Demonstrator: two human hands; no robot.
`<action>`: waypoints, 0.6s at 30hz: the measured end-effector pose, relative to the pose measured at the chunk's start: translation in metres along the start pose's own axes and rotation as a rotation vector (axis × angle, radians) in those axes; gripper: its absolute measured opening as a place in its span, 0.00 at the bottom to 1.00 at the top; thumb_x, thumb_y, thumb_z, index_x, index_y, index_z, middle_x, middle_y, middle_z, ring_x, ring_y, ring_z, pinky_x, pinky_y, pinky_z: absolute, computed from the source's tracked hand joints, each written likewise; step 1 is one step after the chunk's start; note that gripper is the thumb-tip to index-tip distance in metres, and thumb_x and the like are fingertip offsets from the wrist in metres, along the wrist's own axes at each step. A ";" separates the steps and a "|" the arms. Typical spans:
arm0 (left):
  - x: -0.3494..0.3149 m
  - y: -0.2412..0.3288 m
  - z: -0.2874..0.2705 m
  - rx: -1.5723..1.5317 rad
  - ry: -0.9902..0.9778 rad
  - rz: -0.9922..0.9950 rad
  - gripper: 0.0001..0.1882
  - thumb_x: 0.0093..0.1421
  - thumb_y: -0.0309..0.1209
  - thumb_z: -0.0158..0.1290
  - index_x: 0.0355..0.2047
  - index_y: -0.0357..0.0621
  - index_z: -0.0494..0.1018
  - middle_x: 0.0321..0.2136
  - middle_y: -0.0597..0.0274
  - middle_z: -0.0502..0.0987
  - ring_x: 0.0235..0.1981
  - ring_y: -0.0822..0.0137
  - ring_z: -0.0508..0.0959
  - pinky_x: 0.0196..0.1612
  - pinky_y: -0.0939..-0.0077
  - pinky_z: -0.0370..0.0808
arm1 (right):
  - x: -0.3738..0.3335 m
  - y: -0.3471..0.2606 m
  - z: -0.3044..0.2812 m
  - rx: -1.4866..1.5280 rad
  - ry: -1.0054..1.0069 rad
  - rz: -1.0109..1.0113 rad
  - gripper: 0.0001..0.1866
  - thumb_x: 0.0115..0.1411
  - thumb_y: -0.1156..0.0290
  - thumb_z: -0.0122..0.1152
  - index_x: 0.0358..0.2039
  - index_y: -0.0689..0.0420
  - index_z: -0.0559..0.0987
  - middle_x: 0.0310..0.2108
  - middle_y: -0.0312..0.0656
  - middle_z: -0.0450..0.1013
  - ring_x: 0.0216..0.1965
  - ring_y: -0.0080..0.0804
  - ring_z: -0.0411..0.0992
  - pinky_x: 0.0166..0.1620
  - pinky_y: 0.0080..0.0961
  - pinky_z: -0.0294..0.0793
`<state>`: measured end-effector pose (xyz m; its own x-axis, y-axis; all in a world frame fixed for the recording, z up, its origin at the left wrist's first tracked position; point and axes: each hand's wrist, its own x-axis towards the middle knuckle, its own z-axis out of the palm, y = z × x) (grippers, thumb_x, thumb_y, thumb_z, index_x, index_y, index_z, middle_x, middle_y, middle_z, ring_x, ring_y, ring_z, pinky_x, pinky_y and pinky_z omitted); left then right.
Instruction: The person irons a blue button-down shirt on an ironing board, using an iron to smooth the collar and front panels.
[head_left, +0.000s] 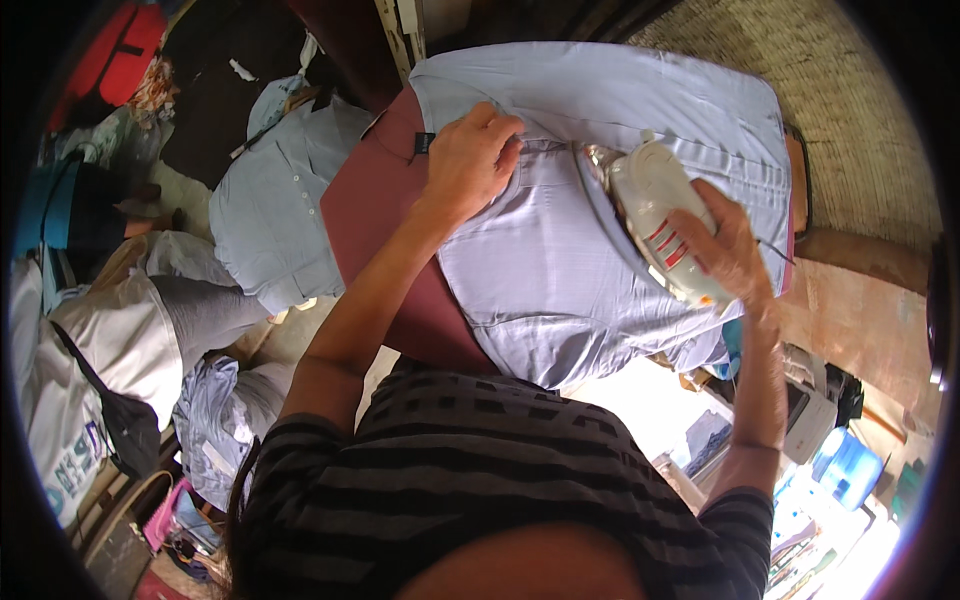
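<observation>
A pale lavender-blue shirt lies spread over an ironing board with a maroon cover. My right hand is wrapped round a white clothes iron with red markings, which stands on the right part of the shirt. Near the shirt's neck, my left hand has its fingers curled down on the fabric, closed on it. Just beside that hand a small dark label shows at the neckline. Some creases run through the cloth between the two hands. The iron's soleplate is mostly hidden.
Another light blue buttoned shirt hangs at the board's left end. White and grey clothes pile up farther left. A woven mat wall and a wooden ledge border the right side. A blue container stands lower right.
</observation>
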<state>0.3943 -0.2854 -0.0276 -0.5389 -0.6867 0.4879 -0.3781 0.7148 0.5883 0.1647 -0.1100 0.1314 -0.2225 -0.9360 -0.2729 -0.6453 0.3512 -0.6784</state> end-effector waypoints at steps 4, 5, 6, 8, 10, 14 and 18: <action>-0.004 0.001 0.009 0.159 0.048 0.063 0.03 0.56 0.28 0.62 0.31 0.47 0.79 0.26 0.66 0.74 0.26 0.62 0.78 0.28 0.66 0.75 | 0.047 -0.007 -0.042 -0.104 -0.116 -0.166 0.13 0.64 0.64 0.63 0.39 0.62 0.80 0.23 0.42 0.75 0.24 0.22 0.69 0.31 0.26 0.71; -0.004 0.001 0.010 0.177 0.065 0.084 0.03 0.56 0.28 0.62 0.31 0.47 0.79 0.26 0.67 0.74 0.26 0.62 0.78 0.28 0.67 0.75 | 0.065 -0.007 -0.050 -0.212 -0.155 -0.188 0.14 0.65 0.62 0.62 0.38 0.63 0.79 0.23 0.41 0.75 0.23 0.22 0.67 0.30 0.27 0.69; -0.005 0.000 0.012 0.195 0.089 0.109 0.03 0.57 0.28 0.62 0.31 0.48 0.79 0.26 0.67 0.74 0.27 0.62 0.78 0.28 0.67 0.75 | 0.080 -0.005 -0.051 -0.248 -0.161 -0.287 0.16 0.65 0.61 0.62 0.38 0.63 0.79 0.23 0.42 0.74 0.23 0.24 0.65 0.29 0.29 0.68; -0.007 -0.002 0.013 0.209 0.129 0.149 0.03 0.57 0.28 0.62 0.31 0.48 0.79 0.27 0.68 0.74 0.27 0.63 0.78 0.28 0.68 0.75 | 0.108 -0.001 -0.050 -0.364 -0.139 -0.449 0.18 0.65 0.58 0.61 0.40 0.62 0.80 0.23 0.43 0.74 0.23 0.27 0.68 0.29 0.28 0.69; -0.010 -0.003 0.013 0.196 0.174 0.182 0.02 0.57 0.27 0.62 0.31 0.48 0.79 0.27 0.68 0.74 0.27 0.64 0.77 0.29 0.68 0.75 | 0.131 0.003 -0.043 -0.309 -0.125 -0.519 0.19 0.66 0.56 0.60 0.40 0.62 0.81 0.23 0.44 0.75 0.23 0.28 0.69 0.29 0.28 0.69; -0.013 -0.001 0.012 0.282 0.161 0.197 0.03 0.56 0.28 0.63 0.30 0.48 0.79 0.28 0.69 0.74 0.28 0.66 0.77 0.30 0.70 0.74 | 0.161 -0.001 -0.036 -0.267 -0.235 -0.582 0.21 0.66 0.53 0.59 0.42 0.60 0.82 0.24 0.44 0.76 0.23 0.27 0.71 0.30 0.27 0.70; -0.015 0.002 0.011 0.308 0.177 0.201 0.05 0.54 0.28 0.64 0.31 0.48 0.79 0.28 0.70 0.74 0.29 0.66 0.76 0.31 0.71 0.74 | 0.182 -0.011 -0.026 -0.317 -0.330 -0.606 0.22 0.65 0.51 0.60 0.41 0.59 0.82 0.22 0.44 0.76 0.22 0.27 0.71 0.29 0.27 0.70</action>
<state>0.3932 -0.2718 -0.0412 -0.4973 -0.5218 0.6931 -0.5005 0.8251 0.2621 0.1125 -0.2848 0.1073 0.4357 -0.8894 -0.1385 -0.7754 -0.2927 -0.5596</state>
